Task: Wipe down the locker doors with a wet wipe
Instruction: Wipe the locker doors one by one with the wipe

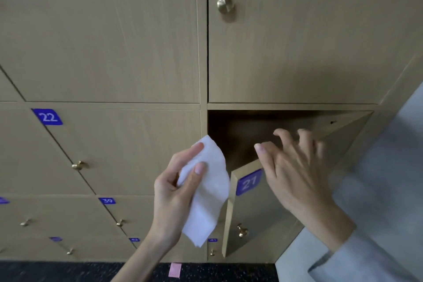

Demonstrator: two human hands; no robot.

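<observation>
Locker 21 door (254,210) swung open, wipe up front

Our left hand (174,192) pinches the wet wipe (208,192) beside the door's edge; right hand (295,167) blurry, fingers spread, holding nothing. The locker's inside is too dark to see.

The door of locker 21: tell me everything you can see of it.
The door of locker 21 is a light wood-look panel, swung open towards the camera so its thin edge shows, hinged on the right. A purple label with a pale "21" sits at its upper corner, and a small brass knob sticks out lower down. Behind it the compartment is dark. The right hand hovers at its top edge, blurred; contact is unclear. The left hand holds a white wipe just beside it.
</observation>
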